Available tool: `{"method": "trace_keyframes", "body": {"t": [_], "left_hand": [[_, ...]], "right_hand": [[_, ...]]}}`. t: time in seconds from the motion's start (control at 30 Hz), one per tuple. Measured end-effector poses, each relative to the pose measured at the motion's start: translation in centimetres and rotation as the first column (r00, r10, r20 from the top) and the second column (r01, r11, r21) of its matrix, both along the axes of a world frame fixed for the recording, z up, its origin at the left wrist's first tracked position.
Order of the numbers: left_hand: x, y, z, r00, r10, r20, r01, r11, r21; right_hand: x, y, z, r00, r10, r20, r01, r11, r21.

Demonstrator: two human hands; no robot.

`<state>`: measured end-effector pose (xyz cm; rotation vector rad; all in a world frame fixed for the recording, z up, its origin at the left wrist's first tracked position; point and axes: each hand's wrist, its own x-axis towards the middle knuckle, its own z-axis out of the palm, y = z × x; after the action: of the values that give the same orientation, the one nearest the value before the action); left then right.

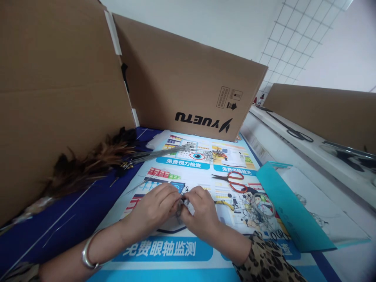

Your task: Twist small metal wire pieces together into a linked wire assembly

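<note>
My left hand (157,206) and my right hand (202,211) meet over the printed poster (182,172) near the front of the table. Both are pinched together on a small greyish wire piece (183,201) between their fingertips; what exactly it is I cannot make out. A silver bangle (87,252) circles my left wrist, and a leopard-print sleeve (264,260) covers my right forearm. Red-handled scissors (233,181) lie just beyond my right hand. To its right sits a heap of small wire pieces (258,213).
Brown feathers (88,164) on thin wire stems lie at the left on the blue table cover (44,231). Cardboard walls (182,86) stand behind and to the left. A teal folder (289,203) lies at the right, with a white ledge beyond it.
</note>
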<state>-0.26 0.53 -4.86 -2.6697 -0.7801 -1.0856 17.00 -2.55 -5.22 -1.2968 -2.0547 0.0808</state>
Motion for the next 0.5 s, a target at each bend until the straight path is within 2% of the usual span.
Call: {"method": "trace_keyframes", "body": {"t": [0.13,0.3,0.4,0.5], "left_hand": [[-1.0,0.7,0.9,0.998,0.037,-0.059,-0.031,0.994,0.105],[-2.0,1.7,2.3,0.998,0.060,-0.016,-0.056,0.979,0.195],[-2.2,2.1,2.5,0.997,0.077,0.001,-0.077,0.984,0.163],[-1.8,1.9,2.4,0.994,0.098,0.043,-0.097,0.995,-0.012]], "right_hand": [[0.0,-0.1,0.4,1.000,0.015,0.002,-0.015,1.000,-0.007],[0.1,-0.2,0.6,0.999,0.047,-0.014,-0.047,0.999,-0.007],[0.1,-0.3,0.6,0.997,0.073,-0.030,-0.073,0.997,-0.009],[0.1,-0.3,0.6,0.995,0.089,-0.055,-0.090,0.996,-0.023]]}}
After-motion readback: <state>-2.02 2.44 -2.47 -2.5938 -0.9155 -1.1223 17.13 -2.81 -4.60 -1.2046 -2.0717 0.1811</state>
